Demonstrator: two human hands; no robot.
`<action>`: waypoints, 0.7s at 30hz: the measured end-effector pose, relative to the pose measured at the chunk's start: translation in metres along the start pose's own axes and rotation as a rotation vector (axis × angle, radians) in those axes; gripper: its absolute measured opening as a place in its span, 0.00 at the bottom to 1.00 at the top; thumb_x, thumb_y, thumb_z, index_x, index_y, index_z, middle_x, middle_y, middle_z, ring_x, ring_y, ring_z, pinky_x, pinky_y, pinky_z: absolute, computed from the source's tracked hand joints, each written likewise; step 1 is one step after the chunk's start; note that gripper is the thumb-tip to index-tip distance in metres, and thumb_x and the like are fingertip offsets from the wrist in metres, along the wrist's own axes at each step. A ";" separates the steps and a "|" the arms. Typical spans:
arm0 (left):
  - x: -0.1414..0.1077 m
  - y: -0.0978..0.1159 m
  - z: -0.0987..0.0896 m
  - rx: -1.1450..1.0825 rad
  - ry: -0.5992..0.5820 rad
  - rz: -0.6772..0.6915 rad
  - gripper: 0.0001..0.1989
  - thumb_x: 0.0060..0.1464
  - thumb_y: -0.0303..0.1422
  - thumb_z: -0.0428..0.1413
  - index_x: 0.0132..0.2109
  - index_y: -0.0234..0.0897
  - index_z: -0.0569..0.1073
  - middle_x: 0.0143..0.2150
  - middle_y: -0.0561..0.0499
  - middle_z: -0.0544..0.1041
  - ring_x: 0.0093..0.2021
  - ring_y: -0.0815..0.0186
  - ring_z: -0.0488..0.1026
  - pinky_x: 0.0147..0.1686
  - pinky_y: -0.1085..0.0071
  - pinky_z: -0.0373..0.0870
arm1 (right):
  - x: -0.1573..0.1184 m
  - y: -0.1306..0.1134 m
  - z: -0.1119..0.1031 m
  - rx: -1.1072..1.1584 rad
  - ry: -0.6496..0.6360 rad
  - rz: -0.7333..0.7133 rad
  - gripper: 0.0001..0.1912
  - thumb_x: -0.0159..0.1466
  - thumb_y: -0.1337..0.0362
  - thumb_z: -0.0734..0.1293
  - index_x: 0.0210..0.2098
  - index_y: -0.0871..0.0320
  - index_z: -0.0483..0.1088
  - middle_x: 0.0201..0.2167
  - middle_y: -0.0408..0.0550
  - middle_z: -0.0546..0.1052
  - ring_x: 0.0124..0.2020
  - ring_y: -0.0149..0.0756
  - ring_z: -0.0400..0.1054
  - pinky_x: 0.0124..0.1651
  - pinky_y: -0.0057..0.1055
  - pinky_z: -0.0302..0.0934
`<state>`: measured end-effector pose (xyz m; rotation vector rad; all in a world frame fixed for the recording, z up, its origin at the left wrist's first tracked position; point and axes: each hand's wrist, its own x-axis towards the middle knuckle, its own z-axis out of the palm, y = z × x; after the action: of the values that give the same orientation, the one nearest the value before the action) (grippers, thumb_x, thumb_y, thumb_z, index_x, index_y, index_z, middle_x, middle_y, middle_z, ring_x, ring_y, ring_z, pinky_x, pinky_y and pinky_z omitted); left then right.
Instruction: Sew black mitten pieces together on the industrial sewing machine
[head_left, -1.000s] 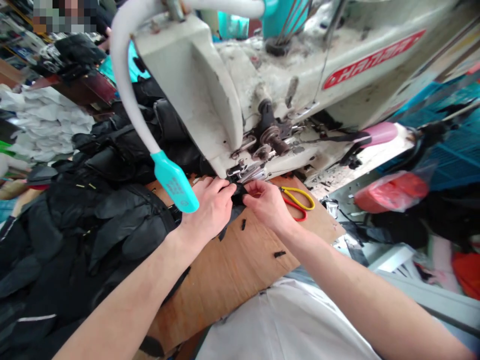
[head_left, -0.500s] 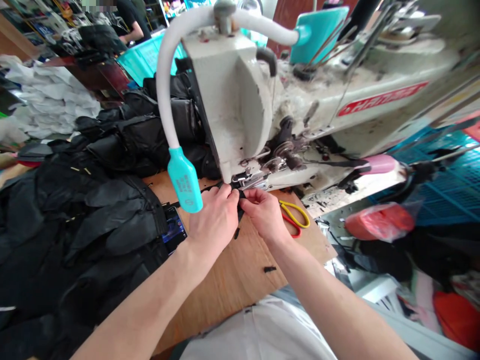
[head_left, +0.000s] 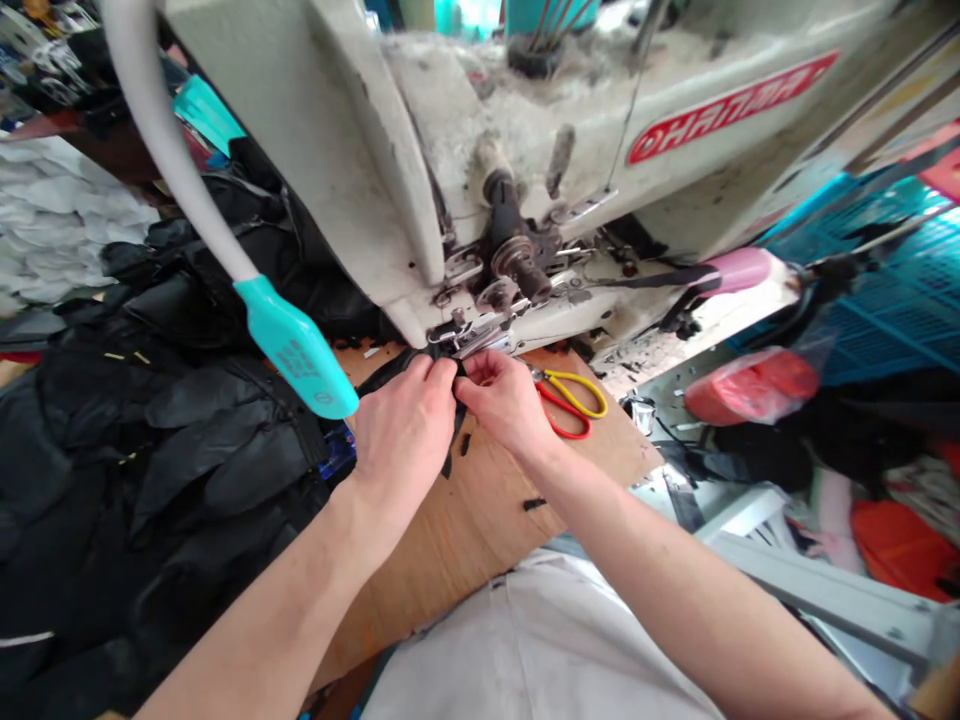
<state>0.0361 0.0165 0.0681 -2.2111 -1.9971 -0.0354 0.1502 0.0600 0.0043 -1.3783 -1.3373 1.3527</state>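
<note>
Both my hands are close together at the needle area of a sewing machine [head_left: 517, 270]. My left hand [head_left: 409, 415] is closed on a piece of black fabric [head_left: 390, 370], its fingertips close to the presser foot. Just to its right, my right hand [head_left: 502, 400] pinches the edge of the same black fabric. The fingers hide most of the piece; a dark strip hangs below them. Red-and-yellow-handled scissors [head_left: 574, 400] lie on the wooden table right of my right hand.
Black garments [head_left: 225, 450] are heaped at the left, beside a partly covered phone [head_left: 337, 452]. A lamp with a turquoise head [head_left: 300, 350] hangs over my left hand. Small black scraps [head_left: 534, 504] dot the wooden table [head_left: 427, 560]. A red plastic-wrapped bundle [head_left: 750, 385] is at the right.
My view has moved closer to the machine, so the lamp head appears further left. Both hands keep hold of the black fabric by the needle area, and more of its dark strip shows below them.
</note>
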 end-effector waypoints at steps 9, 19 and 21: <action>0.006 0.003 0.016 -0.554 -0.040 -0.229 0.13 0.61 0.26 0.53 0.50 0.36 0.77 0.47 0.46 0.81 0.46 0.59 0.79 0.46 0.64 0.75 | 0.000 -0.002 -0.003 0.206 -0.086 0.087 0.08 0.49 0.64 0.68 0.30 0.57 0.70 0.22 0.40 0.72 0.22 0.31 0.66 0.26 0.28 0.65; 0.003 0.019 0.026 -0.765 0.044 -0.329 0.16 0.63 0.25 0.49 0.53 0.31 0.76 0.50 0.41 0.80 0.50 0.57 0.77 0.54 0.59 0.74 | 0.007 -0.005 -0.012 0.248 -0.153 0.080 0.08 0.49 0.63 0.70 0.29 0.60 0.74 0.22 0.41 0.74 0.23 0.29 0.65 0.27 0.25 0.62; 0.000 0.019 0.030 -0.876 0.027 -0.343 0.17 0.64 0.26 0.48 0.56 0.32 0.74 0.48 0.42 0.80 0.43 0.62 0.79 0.48 0.63 0.77 | 0.009 -0.004 -0.014 0.249 -0.185 0.085 0.07 0.50 0.63 0.69 0.28 0.60 0.74 0.23 0.41 0.75 0.23 0.28 0.64 0.27 0.25 0.61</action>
<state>0.0525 0.0184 0.0367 -2.1657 -2.6434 -1.1726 0.1624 0.0715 0.0089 -1.1754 -1.1889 1.6766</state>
